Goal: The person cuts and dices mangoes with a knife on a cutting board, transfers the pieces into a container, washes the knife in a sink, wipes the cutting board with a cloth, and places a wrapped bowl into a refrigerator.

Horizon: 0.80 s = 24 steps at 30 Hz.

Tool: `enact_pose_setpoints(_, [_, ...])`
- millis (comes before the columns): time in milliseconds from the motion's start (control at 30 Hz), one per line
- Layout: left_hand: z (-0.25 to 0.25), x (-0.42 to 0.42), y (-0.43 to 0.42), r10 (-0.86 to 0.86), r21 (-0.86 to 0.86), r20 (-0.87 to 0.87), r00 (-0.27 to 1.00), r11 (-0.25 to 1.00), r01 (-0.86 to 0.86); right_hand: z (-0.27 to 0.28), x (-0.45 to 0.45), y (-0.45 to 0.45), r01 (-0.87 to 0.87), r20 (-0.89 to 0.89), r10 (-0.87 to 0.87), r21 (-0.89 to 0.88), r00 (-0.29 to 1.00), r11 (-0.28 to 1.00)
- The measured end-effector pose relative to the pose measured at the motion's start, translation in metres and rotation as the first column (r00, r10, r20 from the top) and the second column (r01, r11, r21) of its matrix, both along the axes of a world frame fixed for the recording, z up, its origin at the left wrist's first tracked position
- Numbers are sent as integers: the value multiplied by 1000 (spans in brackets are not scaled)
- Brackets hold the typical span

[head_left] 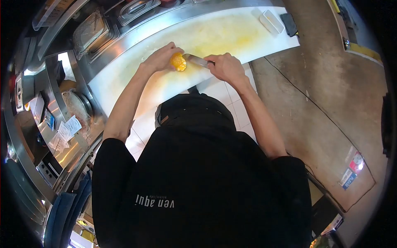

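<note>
Head camera: wide, facing down, white board (215, 33) ahead.

You were in a commercial kitchen, clear as day — a long white cutting board (215, 29) edging a steel counter (136, 31), lidded metal pan (138, 10) and film-wrapped container (88, 31) beyond, printed slips (66, 130) at your left — and "ven aqui" lettering (155, 201) on your black shirt (215, 177)!

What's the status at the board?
Left hand holding yellow-orange food. Right hand gripping knife, blade close to food. White container at far right of the board, clear of hands.
</note>
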<state>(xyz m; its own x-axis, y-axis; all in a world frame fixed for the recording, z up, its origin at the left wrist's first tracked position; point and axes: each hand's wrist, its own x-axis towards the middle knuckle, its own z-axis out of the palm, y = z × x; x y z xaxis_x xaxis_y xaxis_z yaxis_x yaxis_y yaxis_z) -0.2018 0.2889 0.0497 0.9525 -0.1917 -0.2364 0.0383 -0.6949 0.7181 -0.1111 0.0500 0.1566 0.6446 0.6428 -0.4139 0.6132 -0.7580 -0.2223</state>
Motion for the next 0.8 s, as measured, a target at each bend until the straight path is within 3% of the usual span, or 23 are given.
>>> enact_pose_setpoints(333, [-9,-9,-7,29,66,34,999,997,-31,18,11,19,-187,48,193,-104,980,977])
enact_pose_setpoints(633, [-13,-27,-18,180,97,111,977,977,-191,10,-5,1,-137,60,144,-103,988,985])
enact_pose_setpoints(800, [-14,-34,-25,276,77,124,953,955,-287,-7,-9,-23,-54,26,54,8,998,999])
